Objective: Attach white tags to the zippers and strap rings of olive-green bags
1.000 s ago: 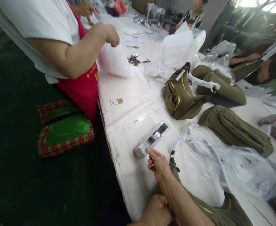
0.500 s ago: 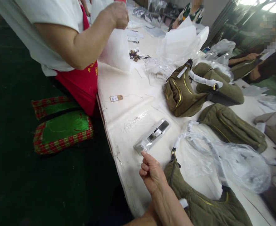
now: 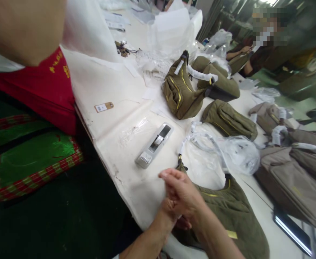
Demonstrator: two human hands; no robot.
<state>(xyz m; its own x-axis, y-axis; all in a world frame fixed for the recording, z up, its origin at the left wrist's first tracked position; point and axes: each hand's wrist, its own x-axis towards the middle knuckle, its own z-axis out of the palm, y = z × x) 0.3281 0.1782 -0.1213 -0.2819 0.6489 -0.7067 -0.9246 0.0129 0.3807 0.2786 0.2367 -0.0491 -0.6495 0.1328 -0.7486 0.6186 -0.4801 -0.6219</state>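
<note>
My right hand point(image 3: 183, 192) and my left hand point(image 3: 168, 216) meet over the near table edge, just above the end of an olive green bag point(image 3: 228, 216). The right hand's fingers are pinched together; what they pinch is too small to make out. It lies across the left hand, whose fingers curl underneath and are mostly hidden. A clear packet with small metal parts point(image 3: 154, 145) lies on the white table point(image 3: 120, 122), a short way beyond the hands.
Crumpled clear plastic point(image 3: 228, 151) lies past the bag. More olive bags point(image 3: 182, 90) and tan bags point(image 3: 295, 169) fill the right side. A paper tag point(image 3: 104, 107) lies near a co-worker's red apron point(image 3: 39, 90). A green cushioned stool point(image 3: 33, 162) stands left.
My right hand has drawn back from the packet's near end toward me and joined the left hand. The view has swung closer and to the right; the co-worker's arm has risen out of view.
</note>
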